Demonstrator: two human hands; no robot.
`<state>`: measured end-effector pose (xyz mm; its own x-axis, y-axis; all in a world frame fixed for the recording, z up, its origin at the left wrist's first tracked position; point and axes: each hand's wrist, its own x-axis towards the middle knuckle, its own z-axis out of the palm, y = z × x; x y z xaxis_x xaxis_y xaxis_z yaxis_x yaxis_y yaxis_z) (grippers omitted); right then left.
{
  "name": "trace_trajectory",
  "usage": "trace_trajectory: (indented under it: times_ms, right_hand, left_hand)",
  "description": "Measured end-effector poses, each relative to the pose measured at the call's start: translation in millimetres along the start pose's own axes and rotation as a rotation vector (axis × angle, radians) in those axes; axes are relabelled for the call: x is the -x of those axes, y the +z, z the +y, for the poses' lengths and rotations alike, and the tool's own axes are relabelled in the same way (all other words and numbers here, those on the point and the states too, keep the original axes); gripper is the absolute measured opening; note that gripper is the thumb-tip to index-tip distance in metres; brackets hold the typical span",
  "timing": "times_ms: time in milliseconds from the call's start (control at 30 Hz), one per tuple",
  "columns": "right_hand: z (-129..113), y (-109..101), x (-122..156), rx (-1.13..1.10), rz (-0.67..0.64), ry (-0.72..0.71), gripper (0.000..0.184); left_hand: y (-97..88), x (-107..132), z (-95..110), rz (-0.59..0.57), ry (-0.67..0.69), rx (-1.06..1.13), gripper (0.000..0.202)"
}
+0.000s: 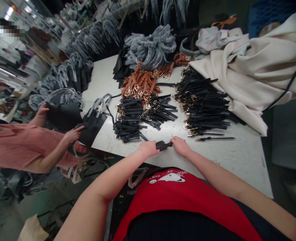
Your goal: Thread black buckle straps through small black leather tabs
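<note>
My left hand (149, 148) is closed around one end of a black leather strap piece (161, 145) near the table's front edge. My right hand (180, 146) pinches the narrow other end, so the piece stretches between both hands. Just beyond lie heaps of black straps (130, 117) with gold-coloured metal clasps. To the right, a longer row of black straps with buckles (205, 103) is stacked, and one single black strap (214, 138) lies apart in front of it. Brown straps with gold hooks (141, 80) are piled behind.
The white table (245, 157) carries wrapped grey handles (150, 45) at the back and draped cream cloth (258, 63) on the right. At the left, a co-worker in a pink top (32, 144) handles black bag panels (91, 129). A blue crate (268, 16) stands behind.
</note>
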<state>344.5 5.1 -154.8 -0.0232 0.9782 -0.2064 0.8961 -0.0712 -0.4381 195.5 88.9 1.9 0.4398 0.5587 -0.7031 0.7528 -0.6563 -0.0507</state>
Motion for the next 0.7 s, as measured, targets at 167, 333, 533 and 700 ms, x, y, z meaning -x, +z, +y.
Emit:
trace_trajectory:
  times_ms: [167, 333, 533, 700]
  right_hand:
    - [0, 4, 0, -0.014, 0.01, 0.016, 0.023]
    - [2, 7, -1, -0.019, 0.013, -0.006, 0.022]
    - [2, 0, 1, -0.023, -0.005, 0.006, 0.023]
    - [1, -1, -2, -0.026, -0.051, 0.004, 0.024]
  left_hand:
    - [1.0, 11, -6, -0.024, 0.023, -0.047, 0.039]
    - [8.7, 19, -8, -0.004, -0.008, -0.052, 0.041]
    - [15.8, 8, 9, 0.06, 0.035, -0.016, 0.041]
    - [18.7, 14, 1, 0.037, 0.0, -0.033, 0.041]
